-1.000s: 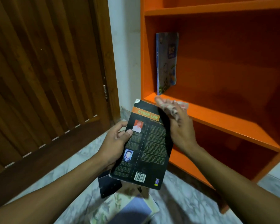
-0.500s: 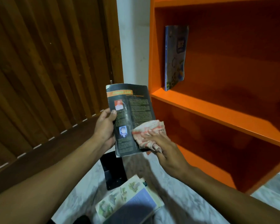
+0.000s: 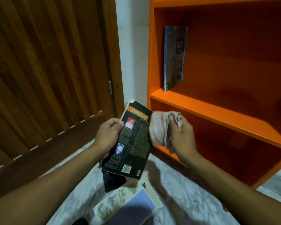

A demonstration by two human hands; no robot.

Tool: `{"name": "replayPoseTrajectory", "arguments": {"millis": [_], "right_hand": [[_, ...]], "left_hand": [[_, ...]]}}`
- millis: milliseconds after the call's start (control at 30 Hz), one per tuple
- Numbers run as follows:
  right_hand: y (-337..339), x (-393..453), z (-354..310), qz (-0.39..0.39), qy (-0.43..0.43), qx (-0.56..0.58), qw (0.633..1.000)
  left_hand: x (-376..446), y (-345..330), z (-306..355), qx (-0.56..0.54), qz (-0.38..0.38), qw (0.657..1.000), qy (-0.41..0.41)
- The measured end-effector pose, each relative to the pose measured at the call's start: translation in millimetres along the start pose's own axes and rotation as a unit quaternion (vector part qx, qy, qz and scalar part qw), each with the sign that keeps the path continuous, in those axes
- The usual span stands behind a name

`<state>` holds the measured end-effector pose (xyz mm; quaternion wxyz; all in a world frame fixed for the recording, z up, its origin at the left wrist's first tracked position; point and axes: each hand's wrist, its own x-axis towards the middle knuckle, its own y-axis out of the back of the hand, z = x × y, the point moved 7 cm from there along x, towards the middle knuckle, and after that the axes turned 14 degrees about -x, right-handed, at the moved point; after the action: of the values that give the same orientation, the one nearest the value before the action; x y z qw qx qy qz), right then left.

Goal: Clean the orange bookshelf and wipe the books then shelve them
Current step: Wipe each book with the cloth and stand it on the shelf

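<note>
Book [image 3: 133,140], thin bendy paperback, held low before orange bookshelf [image 3: 217,111], gripped along spine edge by left hand [image 3: 107,137], cloth [image 3: 159,129] bunched in right hand [image 3: 180,135] against its cover; likely light, glossy, best supported near spine.

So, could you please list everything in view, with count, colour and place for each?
black book: one, black cover with an orange title band, held up in front of the shelf
cloth: one, pinkish white, bunched at the black book's right edge
bookshelf: one, orange, on the right
blue book: one, blue, upright at the left end of a shelf board
books on the floor: at least two, one dark, one pale green and blue, below the hands
door: one, brown slatted wood, on the left
floor: pale marbled
left hand: grips the black book's left edge
right hand: grips the cloth
</note>
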<state>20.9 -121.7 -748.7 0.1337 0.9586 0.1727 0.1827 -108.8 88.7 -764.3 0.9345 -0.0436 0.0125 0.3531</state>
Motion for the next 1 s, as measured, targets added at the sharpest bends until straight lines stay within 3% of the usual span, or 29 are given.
{"name": "replayPoseTrajectory", "arguments": {"millis": [133, 267, 400, 700, 900, 1000], "right_hand": [[11.4, 15.5, -19.1, 0.097, 0.074, -0.04, 0.992], [-24.0, 6.2, -25.6, 0.017, 0.124, -0.159, 0.979], [-55.7, -23.1, -28.3, -0.072, 0.195, -0.179, 0.962], [-77.9, -58.3, -17.6, -0.227, 0.182, -0.117, 0.95], [-79.1, -61.2, 1.5, -0.275, 0.167, -0.133, 0.937], [-72.3, -51.4, 40.8, -0.267, 0.071, -0.19, 0.942]], "left_hand": [[-13.1, -37.7, -1.3, 0.008, -0.046, 0.999, -0.01], [-17.6, -70.2, -3.0, -0.064, -0.06, 0.996, 0.003], [-10.2, -71.6, -3.1, -0.174, 0.002, 0.983, 0.05], [24.9, -20.9, -10.1, -0.322, 0.133, 0.926, 0.145], [25.7, 11.7, 11.5, -0.323, 0.155, 0.928, 0.106], [21.8, 21.9, 15.5, -0.324, 0.139, 0.929, 0.109]]}}
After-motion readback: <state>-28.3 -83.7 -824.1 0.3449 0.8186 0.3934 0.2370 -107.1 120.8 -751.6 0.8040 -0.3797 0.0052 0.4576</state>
